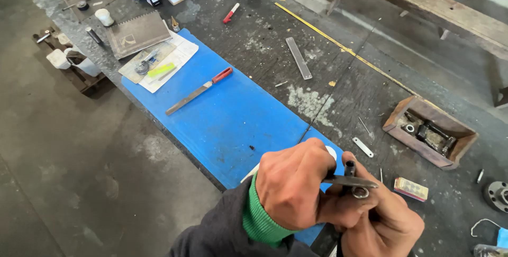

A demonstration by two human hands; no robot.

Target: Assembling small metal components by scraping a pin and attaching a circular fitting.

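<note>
At the near edge of the dark, scuffed worktop (pixel 338 93), just past the near end of the blue plastic sheet (pixel 233 119) spread along it, both hands work close together. The left hand (pixel 293 183), in a dark sleeve with a green knitted cuff (pixel 257 220), is closed over the handle end of a thin grey metal blade-like tool (pixel 352 181). The right hand (pixel 378 217) sits under and against it, its fingers wrapped round a small dark metal part with a short upright stub and a shiny ring (pixel 355 180). The tool's tip lies across that part, right by the right thumb. What the tool is exactly, I cannot tell.

The main risk looks like a slip: the tool points toward the right hand's fingers, so a sudden give under pressure could drive the tip into the thumb. The part is small and held in air off the worktop's edge, so a loosened grip would likely drop it to the concrete floor (pixel 79 172).

Well apart, a flat steel file with a red handle (pixel 199 90) lies on the sheet. A wooden box of metal pieces (pixel 431 131) sits toward the right edge. A small flat metal plate (pixel 363 147) lies between the box and the hands.
</note>
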